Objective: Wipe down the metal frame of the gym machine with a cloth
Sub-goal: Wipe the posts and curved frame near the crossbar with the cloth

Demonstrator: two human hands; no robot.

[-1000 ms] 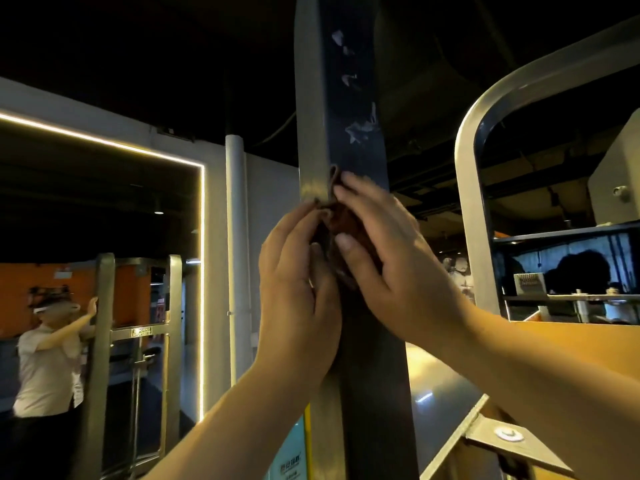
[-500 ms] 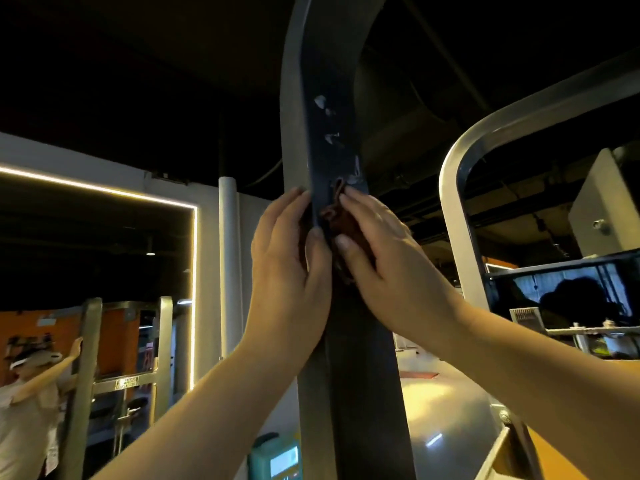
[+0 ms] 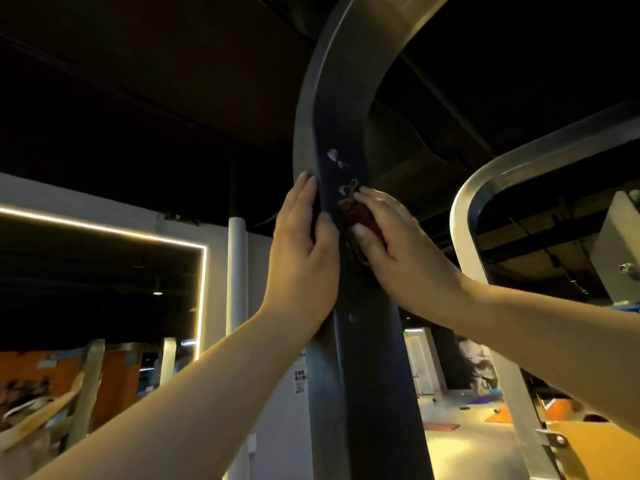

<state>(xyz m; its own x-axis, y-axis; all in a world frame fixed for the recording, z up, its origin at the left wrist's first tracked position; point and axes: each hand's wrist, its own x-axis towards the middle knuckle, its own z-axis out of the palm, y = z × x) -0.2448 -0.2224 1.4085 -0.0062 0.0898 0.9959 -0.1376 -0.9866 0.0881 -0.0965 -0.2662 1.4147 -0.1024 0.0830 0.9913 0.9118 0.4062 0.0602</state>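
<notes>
A person's right hand (image 3: 398, 244) pins a bunched reddish-brown cloth (image 3: 356, 216) against the dark front face of the gym machine's metal frame (image 3: 374, 375), thumb and fingers pinching the wad so it stays gathered while it bears on the metal. The left hand (image 3: 304, 251) lies flat along the frame's left edge, fingers straight and together, thumb reaching onto the front face just beside the cloth. This looks like bracing, steadying the reach and giving the wiping hand something to push against. Pale scuff marks (image 3: 334, 155) sit on the frame just above the cloth, where the post begins to curve overhead, and they appear to be the reason the cloth is worked this high. The stretch of frame below the hands shows only a faint spot. A silver curved bar (image 3: 485, 188) rises to the right of the frame, untouched, and a lit strip (image 3: 204, 289) glows to its left.
</notes>
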